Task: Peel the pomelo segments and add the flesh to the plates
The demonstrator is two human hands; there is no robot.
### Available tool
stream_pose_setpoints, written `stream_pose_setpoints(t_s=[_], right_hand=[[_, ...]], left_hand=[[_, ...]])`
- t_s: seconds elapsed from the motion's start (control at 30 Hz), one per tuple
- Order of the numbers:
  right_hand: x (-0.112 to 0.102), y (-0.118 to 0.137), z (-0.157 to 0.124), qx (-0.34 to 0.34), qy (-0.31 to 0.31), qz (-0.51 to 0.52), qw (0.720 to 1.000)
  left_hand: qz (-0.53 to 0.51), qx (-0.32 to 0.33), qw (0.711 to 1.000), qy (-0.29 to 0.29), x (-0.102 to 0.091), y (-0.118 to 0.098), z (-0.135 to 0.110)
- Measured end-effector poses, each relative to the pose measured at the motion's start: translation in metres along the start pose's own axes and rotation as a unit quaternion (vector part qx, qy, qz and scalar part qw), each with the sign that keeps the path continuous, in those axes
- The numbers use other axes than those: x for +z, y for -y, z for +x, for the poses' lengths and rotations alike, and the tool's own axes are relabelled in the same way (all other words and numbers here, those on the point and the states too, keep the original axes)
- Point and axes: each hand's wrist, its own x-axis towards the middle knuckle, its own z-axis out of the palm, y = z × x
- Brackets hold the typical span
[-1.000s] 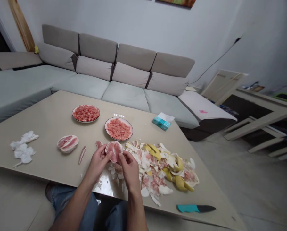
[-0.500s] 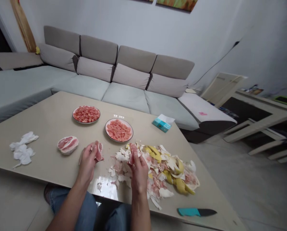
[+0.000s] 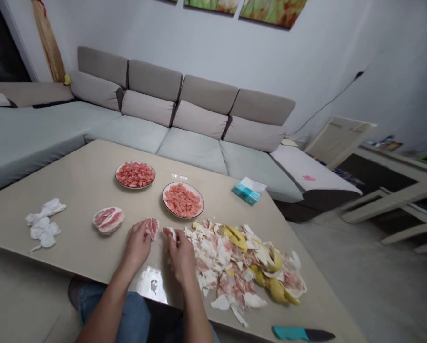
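Over the table's near half, my left hand is closed on a pink pomelo piece. Just to its right, my right hand pinches a smaller pomelo segment with whitish membrane on it. A small gap parts the two hands. Left of them lies a partly peeled pomelo chunk, pink flesh in white pith. Beyond the hands stand two plates of pink pulp, a nearer plate and a farther plate. A heap of peel and membrane spreads beside my right hand.
A knife with a teal handle lies at the near right table edge. Crumpled tissues are at the left, and a blue tissue pack at the far right. Behind the table runs a grey sofa.
My right hand has moved left, away from the peel heap and close to my left hand, still with a pomelo segment. The whole view has shifted slightly.
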Motion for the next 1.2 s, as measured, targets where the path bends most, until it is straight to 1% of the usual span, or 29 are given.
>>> stream_pose_setpoints(t_s=[0.1, 0.17, 0.23, 0.3, 0.37, 0.43, 0.53, 0.63, 0.67, 0.73, 0.77, 0.8, 0.83, 0.9, 0.93, 1.0, 1.07, 1.1, 1.13, 1.2], right_hand=[[0.016, -0.004, 0.005, -0.021, -0.032, -0.032, 0.999], [0.025, -0.007, 0.007, -0.028, -0.051, -0.043, 0.997], [0.034, -0.008, 0.008, -0.039, -0.062, -0.053, 0.996], [0.04, -0.007, 0.007, -0.053, -0.062, -0.059, 0.995], [0.044, -0.006, 0.004, -0.07, -0.049, -0.064, 0.994], [0.044, -0.003, 0.002, -0.088, -0.033, -0.067, 0.993], [0.038, 0.002, 0.0, -0.091, -0.039, -0.056, 0.994], [0.032, 0.012, 0.0, -0.081, -0.037, -0.009, 0.996], [0.03, 0.017, -0.001, -0.079, -0.022, 0.02, 0.996], [0.027, 0.026, -0.001, -0.072, 0.027, 0.099, 0.992], [0.025, 0.03, -0.001, -0.059, 0.059, 0.147, 0.986], [0.023, 0.034, -0.001, -0.04, 0.094, 0.193, 0.976], [0.021, 0.036, -0.001, -0.016, 0.124, 0.232, 0.965], [0.018, 0.037, 0.0, 0.037, 0.162, 0.29, 0.943], [0.017, 0.036, 0.001, 0.063, 0.171, 0.319, 0.93], [0.016, 0.032, 0.003, 0.108, 0.167, 0.371, 0.907], [0.014, 0.029, 0.005, 0.135, 0.149, 0.399, 0.895], [0.013, 0.028, 0.006, 0.138, 0.141, 0.401, 0.895], [0.013, 0.028, 0.006, 0.133, 0.133, 0.398, 0.898], [0.01, 0.032, 0.006, 0.104, 0.123, 0.382, 0.91]], left_hand=[[0.023, 0.034, 0.999, -0.015, -0.019, -0.005, 0.001], [0.041, 0.041, 0.998, -0.035, -0.035, -0.004, 0.002], [0.059, 0.04, 0.996, -0.044, -0.048, 0.001, 0.001], [0.069, 0.04, 0.996, -0.031, -0.054, 0.009, -0.002], [0.07, 0.037, 0.997, -0.015, -0.054, 0.018, -0.007], [0.063, 0.027, 0.998, -0.011, -0.05, 0.026, -0.01], [0.034, 0.005, 0.999, -0.012, -0.044, 0.03, -0.011], [-0.013, -0.015, 1.0, 0.004, -0.043, 0.022, -0.011], [-0.037, -0.019, 0.999, 0.017, -0.043, 0.016, -0.012], [-0.111, -0.028, 0.992, 0.052, -0.044, 0.001, -0.016], [-0.201, -0.048, 0.975, 0.078, -0.045, -0.007, -0.018], [-0.282, -0.066, 0.952, 0.097, -0.046, -0.015, -0.021], [-0.336, -0.082, 0.933, 0.103, -0.046, -0.022, -0.024], [-0.428, -0.103, 0.893, 0.098, -0.047, -0.032, -0.028], [-0.468, -0.117, 0.87, 0.107, -0.047, -0.033, -0.03], [-0.542, -0.145, 0.816, 0.137, -0.049, -0.033, -0.032], [-0.593, -0.165, 0.771, 0.164, -0.05, -0.029, -0.032], [-0.608, -0.169, 0.757, 0.167, -0.05, -0.028, -0.032], [-0.616, -0.172, 0.751, 0.164, -0.05, -0.027, -0.031], [-0.612, -0.174, 0.756, 0.153, -0.049, -0.027, -0.03]])
